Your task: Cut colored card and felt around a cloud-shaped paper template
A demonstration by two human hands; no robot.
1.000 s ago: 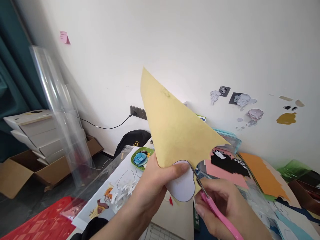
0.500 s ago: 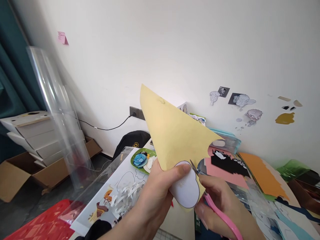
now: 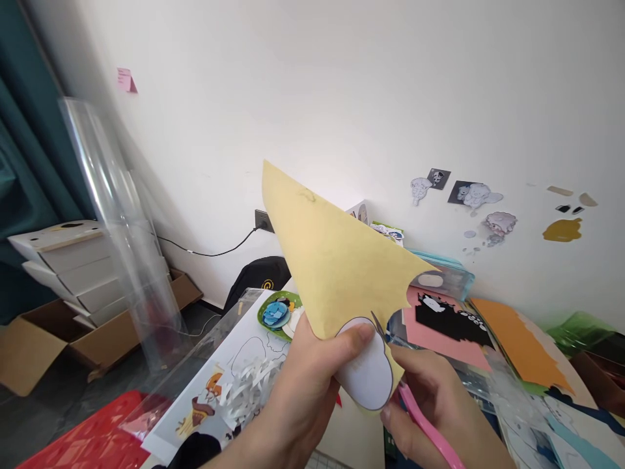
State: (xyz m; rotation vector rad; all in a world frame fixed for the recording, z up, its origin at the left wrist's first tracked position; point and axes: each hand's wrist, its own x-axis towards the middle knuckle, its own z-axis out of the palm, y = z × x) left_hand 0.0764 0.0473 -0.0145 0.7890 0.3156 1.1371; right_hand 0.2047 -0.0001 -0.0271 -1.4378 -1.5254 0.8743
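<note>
The left hand (image 3: 315,365) pinches the yellow paper (image 3: 336,260) and white rounded cutout (image 3: 368,378) between thumb and fingers, the cutout under the thumb, the paper rising above it. To their right, the right hand's (image 3: 434,397) fingers grip pink scissors (image 3: 424,423), blade tip beside the cutout's edge.

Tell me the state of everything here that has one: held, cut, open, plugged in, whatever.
Left hand: gripping the yellow sheet and white shape.
Right hand: holding the scissors.
Yellow sheet: partly cut.
White shape: against the yellow sheet, under the left thumb.
Scissors: at the sheet; how far open is hard to tell.
Cardboard box: open.
Plug: in the wall socket.
Green tray: holding blue pieces.
</note>
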